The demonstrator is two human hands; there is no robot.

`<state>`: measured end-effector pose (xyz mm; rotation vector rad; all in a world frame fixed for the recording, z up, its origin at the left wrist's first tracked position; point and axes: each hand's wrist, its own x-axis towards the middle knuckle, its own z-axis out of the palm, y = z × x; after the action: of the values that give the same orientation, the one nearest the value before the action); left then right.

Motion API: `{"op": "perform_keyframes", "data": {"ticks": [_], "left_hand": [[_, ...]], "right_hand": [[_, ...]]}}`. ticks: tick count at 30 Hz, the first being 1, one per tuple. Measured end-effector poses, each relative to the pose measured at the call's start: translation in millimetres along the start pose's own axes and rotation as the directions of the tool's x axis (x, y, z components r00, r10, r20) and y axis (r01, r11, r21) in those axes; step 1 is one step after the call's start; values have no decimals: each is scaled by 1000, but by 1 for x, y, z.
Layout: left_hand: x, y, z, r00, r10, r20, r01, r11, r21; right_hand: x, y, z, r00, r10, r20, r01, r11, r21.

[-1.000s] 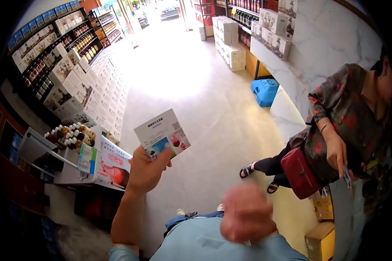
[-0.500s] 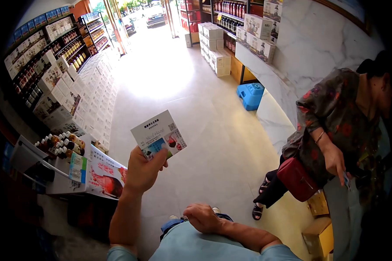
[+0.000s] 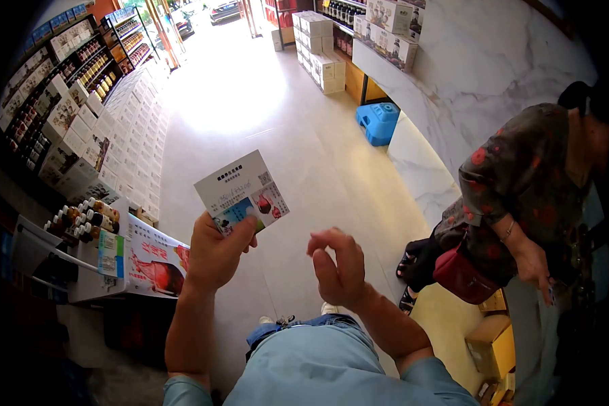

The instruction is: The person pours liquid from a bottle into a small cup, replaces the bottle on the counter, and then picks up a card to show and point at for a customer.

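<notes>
My left hand (image 3: 216, 250) pinches the lower edge of a printed card (image 3: 242, 183) between thumb and fingers. The card is white on top, with dark print, handwriting and a small square code, and has blue and red pictures below. To the right of it and apart from it, my right hand (image 3: 338, 267) is raised in front of my body. Its fingers are bent and the thumb stands away from them, with nothing held.
A person (image 3: 514, 196) with a red bag (image 3: 468, 271) leans at the marble counter (image 3: 446, 159) on the right. Left is a small table (image 3: 149, 260) with several bottles (image 3: 98, 220). Stacked white boxes (image 3: 132, 128) line the left; a blue container (image 3: 377, 124) stands by the counter.
My right hand has risen from near my waist toward the card, and its thumb has come away from the fingers. The card has shifted slightly left and up, still held in my left hand.
</notes>
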<state>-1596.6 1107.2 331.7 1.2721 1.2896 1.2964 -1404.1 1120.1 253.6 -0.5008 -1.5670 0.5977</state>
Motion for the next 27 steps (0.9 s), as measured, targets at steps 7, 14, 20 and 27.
{"op": "perform_keyframes", "data": {"ticks": [7, 14, 20, 27], "left_hand": [[-6, -2, -4, 1000, -21, -16, 21, 1000, 0], [-8, -3, -9, 1000, 0, -11, 0, 1000, -26], [-10, -2, -5, 1000, -2, -11, 1, 1000, -30], [-10, 2, -4, 1000, 1, -19, -1, 1000, 16]], "right_hand": [[13, -75, -23, 951, -264, 162, 243, 960, 143], [-61, -52, 21, 848, 9, 531, -106, 983, 152], [-125, -14, 35, 68, 491, 869, -537, 752, -383], [-88, 10, 21, 399, 691, 603, -731, 637, -246]]}}
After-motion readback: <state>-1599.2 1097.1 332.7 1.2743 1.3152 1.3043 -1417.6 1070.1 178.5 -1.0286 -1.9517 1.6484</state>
